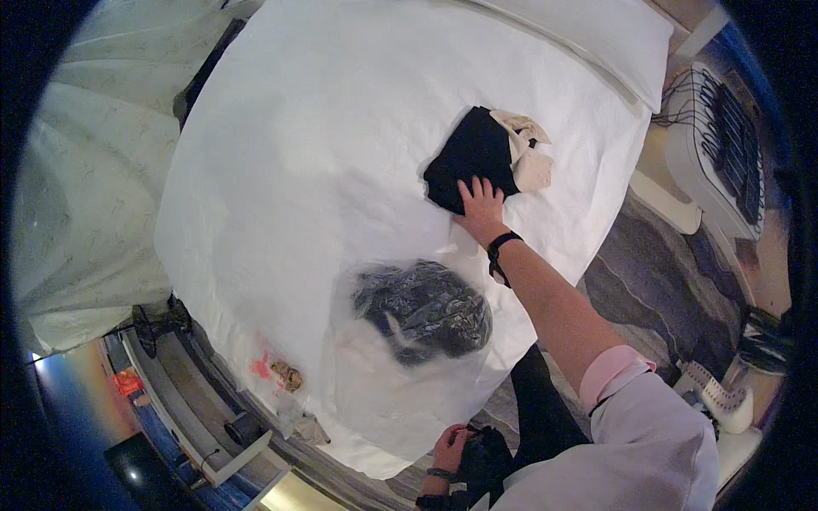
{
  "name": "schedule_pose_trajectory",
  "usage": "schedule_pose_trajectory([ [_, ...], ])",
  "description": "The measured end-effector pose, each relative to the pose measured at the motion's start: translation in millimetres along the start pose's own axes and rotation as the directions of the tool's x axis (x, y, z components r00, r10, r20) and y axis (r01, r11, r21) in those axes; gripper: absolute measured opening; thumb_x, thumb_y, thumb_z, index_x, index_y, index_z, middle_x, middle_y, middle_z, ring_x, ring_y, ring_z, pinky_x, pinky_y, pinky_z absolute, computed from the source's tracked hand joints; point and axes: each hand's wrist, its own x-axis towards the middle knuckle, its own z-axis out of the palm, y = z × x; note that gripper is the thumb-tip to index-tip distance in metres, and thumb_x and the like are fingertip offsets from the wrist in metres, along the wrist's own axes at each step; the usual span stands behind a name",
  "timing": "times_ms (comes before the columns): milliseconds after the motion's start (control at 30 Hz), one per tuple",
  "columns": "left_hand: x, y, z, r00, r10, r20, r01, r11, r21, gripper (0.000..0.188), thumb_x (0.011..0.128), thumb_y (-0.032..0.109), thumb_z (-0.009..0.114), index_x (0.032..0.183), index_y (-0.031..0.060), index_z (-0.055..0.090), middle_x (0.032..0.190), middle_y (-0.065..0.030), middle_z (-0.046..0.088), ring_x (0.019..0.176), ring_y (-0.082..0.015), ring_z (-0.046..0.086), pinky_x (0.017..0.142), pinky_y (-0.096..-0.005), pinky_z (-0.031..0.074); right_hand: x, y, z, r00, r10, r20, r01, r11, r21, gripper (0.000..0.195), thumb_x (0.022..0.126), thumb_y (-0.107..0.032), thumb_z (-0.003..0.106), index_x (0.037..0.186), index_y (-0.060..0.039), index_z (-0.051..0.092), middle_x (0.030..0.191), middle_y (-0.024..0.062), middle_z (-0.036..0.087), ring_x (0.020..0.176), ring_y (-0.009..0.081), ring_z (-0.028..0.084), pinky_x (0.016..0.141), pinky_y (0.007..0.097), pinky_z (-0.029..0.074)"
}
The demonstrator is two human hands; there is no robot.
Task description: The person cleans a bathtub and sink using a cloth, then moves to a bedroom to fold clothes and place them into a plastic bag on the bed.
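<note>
My right hand point(482, 207), with a black band on its wrist, rests on a folded black garment point(476, 156) on the white-covered bed point(287, 160). Its fingers are spread over the lower edge of the cloth. Beige fabric point(530, 169) lies against the garment's right side. At the bottom of the view, my left hand point(450, 450) has curled fingers around part of a dark bundle point(487, 457), whose exact kind I cannot make out. Between my hands, a clear plastic bag point(377, 396) with black material point(428, 310) inside lies on the bed.
Near the bed's lower left lie a small brown crumpled item point(287, 375) and a plastic wrapping with red print point(261, 365). A white rack with black hooks or cords point(728, 147) stands at right. Translucent sheeting point(96, 191) hangs at left. Patterned carpet point(658, 281) borders the bed.
</note>
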Motion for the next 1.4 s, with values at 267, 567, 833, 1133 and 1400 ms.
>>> schedule_pose_trajectory([
  [267, -2, 60, -9, 0.979, 0.191, -0.067, -0.186, 0.98, 0.075, 0.024, 0.094, 0.019, 0.057, 0.108, 0.0001, 0.061, 0.093, -0.009, 0.07, 0.086, -0.0149, 0.064, 0.08, -0.0277, 0.05, 41, 70, -28, 0.999, 0.012, 0.048, -0.029, 0.927, 0.375, 0.033, 0.085, -0.019, 0.06, 0.116, -0.0086, 0.06, 0.099, 0.0168, 0.068, 0.09, 0.0355, 0.065, 0.076, 0.0421, 0.052],
  [567, 13, 88, 15, 0.866, 0.499, -0.016, -0.499, 0.864, -0.068, 0.03, 0.095, 0.023, 0.058, 0.11, -0.0027, 0.061, 0.1, -0.0088, 0.068, 0.094, -0.0148, 0.061, 0.084, -0.0292, 0.048, -138, 79, -152, 0.878, -0.154, 0.454, -0.403, 0.278, 0.872, 0.044, 0.089, -0.024, 0.061, 0.121, 0.0056, 0.056, 0.107, 0.0065, 0.065, 0.091, 0.0159, 0.061, 0.086, 0.0305, 0.048],
  [833, -34, 28, -2, 0.897, 0.353, 0.267, -0.314, 0.933, -0.179, 0.063, 0.094, 0.044, 0.055, 0.144, 0.0104, 0.037, 0.122, -0.0096, 0.059, 0.109, -0.0208, 0.056, 0.092, -0.0331, 0.047, -406, -16, -190, 0.656, -0.366, 0.66, -0.634, 0.207, 0.745, 0.045, 0.091, -0.026, 0.061, 0.127, -0.0015, 0.053, 0.115, 0.0085, 0.064, 0.098, 0.0204, 0.064, 0.091, 0.0331, 0.049],
  [1133, -104, -96, -91, 0.739, 0.297, 0.605, 0.107, 0.835, -0.54, 0.064, 0.09, 0.041, 0.061, 0.14, 0.0063, 0.04, 0.133, -0.0081, 0.052, 0.113, -0.023, 0.056, 0.101, -0.0358, 0.045, -545, -118, -170, 0.48, -0.645, 0.595, -0.794, -0.031, 0.607, 0.045, 0.092, -0.021, 0.06, 0.132, -0.004, 0.049, 0.123, 0.0075, 0.061, 0.108, 0.0197, 0.06, 0.097, 0.0347, 0.047],
  [1400, -125, -89, -96, 0.871, 0.27, 0.41, -0.023, 0.856, -0.517, 0.057, 0.084, 0.025, 0.069, 0.132, 0.0026, 0.048, 0.125, -0.0051, 0.056, 0.11, -0.0195, 0.056, 0.096, -0.0323, 0.046, -537, -113, -108, 0.516, -0.627, 0.584, -0.171, 0.593, 0.787, 0.041, 0.09, -0.036, 0.059, 0.115, -0.0026, 0.06, 0.104, 0.0132, 0.066, 0.093, 0.0234, 0.063, 0.083, 0.0342, 0.049],
])
